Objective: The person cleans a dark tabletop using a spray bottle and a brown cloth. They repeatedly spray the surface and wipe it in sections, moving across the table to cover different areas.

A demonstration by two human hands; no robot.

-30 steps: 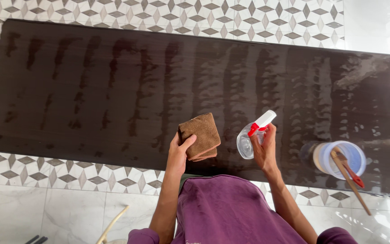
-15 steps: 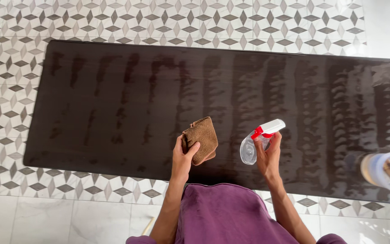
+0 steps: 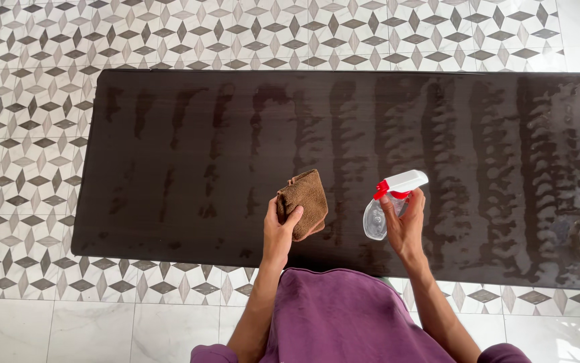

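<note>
My left hand (image 3: 278, 232) grips folded brown cloth (image 3: 303, 202), fingers clenched behind it. My right hand (image 3: 404, 225) clasps clear spray bottle (image 3: 387, 202), red trigger above fingertips. Dark wet table (image 3: 189, 148) beneath both.

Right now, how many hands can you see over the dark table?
2. The left hand grips a folded brown cloth near the table's front edge. The right hand holds a clear spray bottle with a red and white head, just beside it.
</note>
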